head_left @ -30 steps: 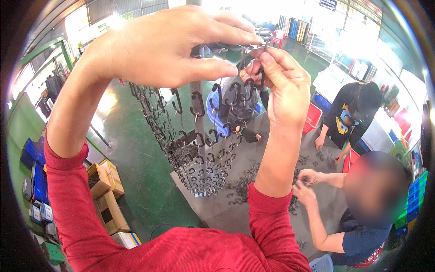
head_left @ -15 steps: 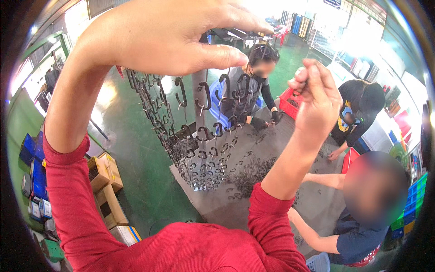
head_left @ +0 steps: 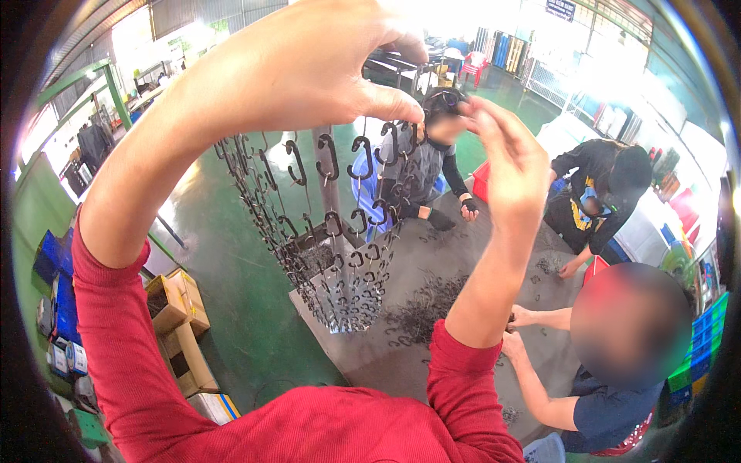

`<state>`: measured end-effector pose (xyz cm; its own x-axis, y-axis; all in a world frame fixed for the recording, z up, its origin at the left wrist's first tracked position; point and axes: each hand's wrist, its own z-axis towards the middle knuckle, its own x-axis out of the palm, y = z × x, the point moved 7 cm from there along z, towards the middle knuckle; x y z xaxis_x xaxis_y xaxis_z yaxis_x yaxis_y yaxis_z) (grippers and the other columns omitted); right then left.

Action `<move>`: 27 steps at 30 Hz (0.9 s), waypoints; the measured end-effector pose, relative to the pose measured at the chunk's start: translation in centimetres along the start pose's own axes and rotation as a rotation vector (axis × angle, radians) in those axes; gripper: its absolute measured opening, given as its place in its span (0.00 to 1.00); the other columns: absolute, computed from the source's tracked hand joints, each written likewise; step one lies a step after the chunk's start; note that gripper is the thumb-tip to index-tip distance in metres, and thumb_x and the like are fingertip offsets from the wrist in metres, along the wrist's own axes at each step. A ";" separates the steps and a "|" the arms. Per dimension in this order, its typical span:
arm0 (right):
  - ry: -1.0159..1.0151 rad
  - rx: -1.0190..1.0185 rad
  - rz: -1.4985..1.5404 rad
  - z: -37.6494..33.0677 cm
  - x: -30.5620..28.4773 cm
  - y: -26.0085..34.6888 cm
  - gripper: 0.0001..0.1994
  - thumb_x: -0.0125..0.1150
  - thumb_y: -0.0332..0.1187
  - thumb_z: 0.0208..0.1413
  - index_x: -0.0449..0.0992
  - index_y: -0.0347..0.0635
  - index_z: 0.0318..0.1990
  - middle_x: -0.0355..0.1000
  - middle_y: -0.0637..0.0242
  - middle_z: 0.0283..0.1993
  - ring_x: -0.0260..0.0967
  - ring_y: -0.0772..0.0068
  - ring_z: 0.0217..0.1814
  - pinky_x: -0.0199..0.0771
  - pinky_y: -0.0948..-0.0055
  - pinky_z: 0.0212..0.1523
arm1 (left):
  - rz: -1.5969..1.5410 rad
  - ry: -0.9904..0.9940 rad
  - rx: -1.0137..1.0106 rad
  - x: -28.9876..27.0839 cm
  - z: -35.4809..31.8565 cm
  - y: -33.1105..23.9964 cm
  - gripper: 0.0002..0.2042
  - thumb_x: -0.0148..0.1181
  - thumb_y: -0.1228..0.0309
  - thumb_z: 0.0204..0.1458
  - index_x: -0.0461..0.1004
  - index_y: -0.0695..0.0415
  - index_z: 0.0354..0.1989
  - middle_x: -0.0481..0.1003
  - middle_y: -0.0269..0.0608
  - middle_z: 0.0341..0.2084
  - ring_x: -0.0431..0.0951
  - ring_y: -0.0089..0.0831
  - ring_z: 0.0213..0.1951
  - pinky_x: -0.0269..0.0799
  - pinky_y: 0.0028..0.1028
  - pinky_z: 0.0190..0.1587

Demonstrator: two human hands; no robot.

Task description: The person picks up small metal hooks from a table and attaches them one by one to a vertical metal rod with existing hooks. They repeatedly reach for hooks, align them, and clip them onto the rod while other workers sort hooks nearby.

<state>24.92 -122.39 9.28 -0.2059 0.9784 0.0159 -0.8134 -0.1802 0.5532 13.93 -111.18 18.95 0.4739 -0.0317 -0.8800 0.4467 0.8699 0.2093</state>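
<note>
My left hand [head_left: 293, 69] is raised close to the camera, curled over the top of a hanging metal rack [head_left: 328, 255] whose pegs carry several dark C-shaped hooks [head_left: 328, 158]. The palm hides the rack's top. My right hand [head_left: 505, 158] is lifted beside the rack's upper right, its fingertips bunched and pointing left toward the top row of hooks. Whatever sits between those fingertips is too small to make out. Both sleeves are red.
Below lies a grey table [head_left: 463, 255] with a heap of loose dark hooks [head_left: 424, 309]. Three other people work around it: far side [head_left: 424, 170], right [head_left: 602, 193], near right [head_left: 610, 363]. Cardboard boxes [head_left: 181, 324] stand on the green floor at left.
My right hand left the rack, swung out to the right, and has now come back left toward the top hooks. The left hand stays on the rack's top.
</note>
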 end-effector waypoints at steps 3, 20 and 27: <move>0.122 0.136 0.359 0.8 3.4 1.8 0.10 0.50 0.27 0.53 0.71 0.31 0.40 0.73 0.60 0.32 0.70 0.73 0.33 0.69 0.78 0.35 | 0.011 0.000 0.081 -0.3 0.0 -0.6 0.22 0.60 0.65 0.40 0.67 0.62 0.44 0.70 0.50 0.40 0.69 0.43 0.45 0.63 0.32 0.47; -0.093 0.109 0.539 0.6 2.4 1.2 0.05 0.51 0.24 0.51 0.72 0.32 0.31 0.69 0.66 0.21 0.65 0.79 0.21 0.66 0.82 0.23 | 0.061 0.018 0.244 0.4 0.1 -1.8 0.21 0.53 0.69 0.44 0.65 0.62 0.49 0.65 0.52 0.47 0.65 0.46 0.50 0.60 0.34 0.51; -0.122 0.096 0.533 0.6 1.9 1.2 0.05 0.51 0.23 0.51 0.73 0.33 0.32 0.68 0.66 0.20 0.65 0.79 0.21 0.66 0.82 0.22 | -0.077 0.051 0.335 -0.6 0.0 -3.5 0.22 0.51 0.66 0.48 0.62 0.74 0.45 0.65 0.62 0.44 0.68 0.49 0.46 0.64 0.34 0.48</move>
<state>23.86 -120.70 10.52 -0.5060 0.7600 0.4079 -0.5594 -0.6491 0.5155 12.09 -114.17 18.79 0.3946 -0.0586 -0.9170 0.7076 0.6560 0.2626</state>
